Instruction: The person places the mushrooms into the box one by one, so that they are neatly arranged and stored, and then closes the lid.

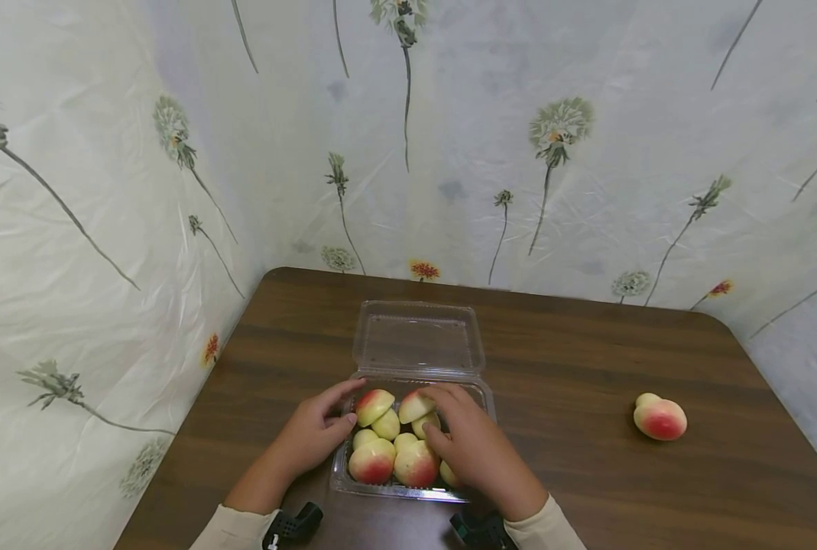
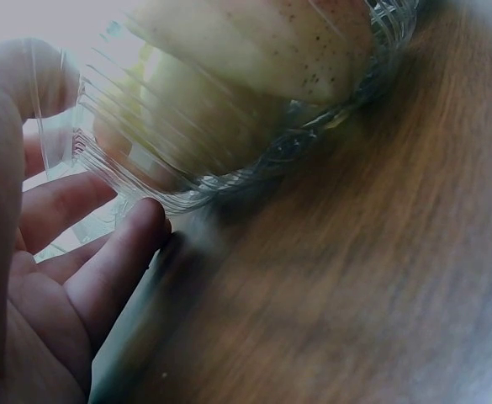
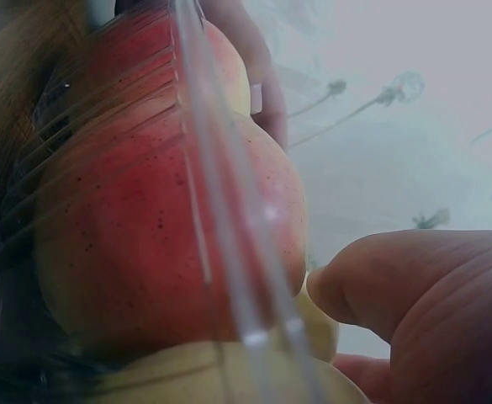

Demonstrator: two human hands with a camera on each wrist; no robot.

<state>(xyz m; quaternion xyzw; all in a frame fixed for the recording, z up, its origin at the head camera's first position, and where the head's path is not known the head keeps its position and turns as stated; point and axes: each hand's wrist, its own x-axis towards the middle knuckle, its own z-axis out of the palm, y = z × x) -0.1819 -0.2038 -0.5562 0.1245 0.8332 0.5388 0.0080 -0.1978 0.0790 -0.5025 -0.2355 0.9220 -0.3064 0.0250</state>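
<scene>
A clear plastic clamshell box (image 1: pixel 418 493) lies on the table with its lid (image 1: pixel 418 336) folded back. Several yellow pears with red blush fill it, among them a front-left pear (image 1: pixel 371 461) and a front-middle pear (image 1: pixel 416 464). My left hand (image 1: pixel 314 429) grips the box's left edge, thumb over the rim; in the left wrist view its fingers (image 2: pixel 124 269) lie along the ribbed wall. My right hand (image 1: pixel 473 439) reaches over the right side and holds a back-row pear (image 1: pixel 415 407) between fingers and thumb. That hand hides part of another pear (image 1: pixel 449 475) at front right.
One more pear (image 1: pixel 661 419) lies apart on the brown wooden table (image 1: pixel 559 367), far to the right. Flower-printed sheeting (image 1: pixel 463 137) hangs behind the table and along its left side. Black wrist straps (image 1: pixel 293 527) sit by the near edge.
</scene>
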